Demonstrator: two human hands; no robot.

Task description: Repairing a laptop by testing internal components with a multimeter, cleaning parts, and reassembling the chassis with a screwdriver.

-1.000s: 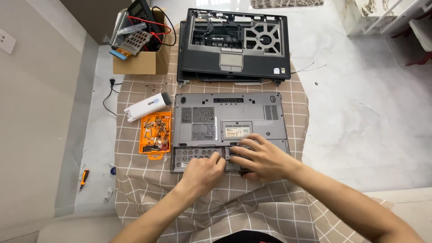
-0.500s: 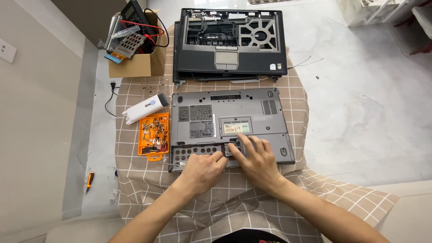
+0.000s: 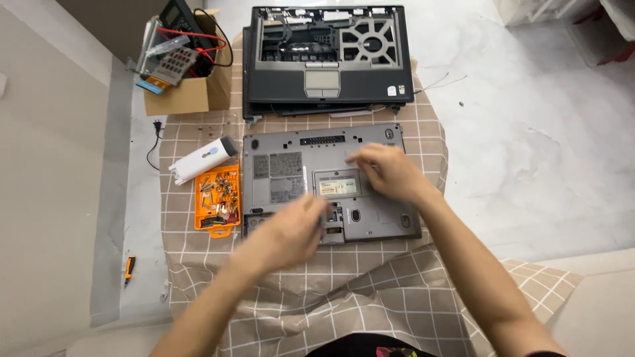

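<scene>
Grey plastic upturned laptop base [image 3: 291, 175] lies under both hands: left hand [image 3: 294, 228] blurred, grip unclear; right hand [image 3: 387, 170] loosely curled, fingertips touching it.

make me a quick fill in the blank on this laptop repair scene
1. The grey laptop lies on a ____ cloth.
2. The screw tray left of it is ____.
3. The cardboard box sits at the cloth's far ____ corner.
4. The right hand hovers over the laptop's ____.

Missing: checked; orange; left; underside

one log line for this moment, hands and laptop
left hand: blurred, over front edge of upturned grey laptop | right hand: on laptop underside | orange screw tray: left of laptop | surface: checked cloth
</scene>
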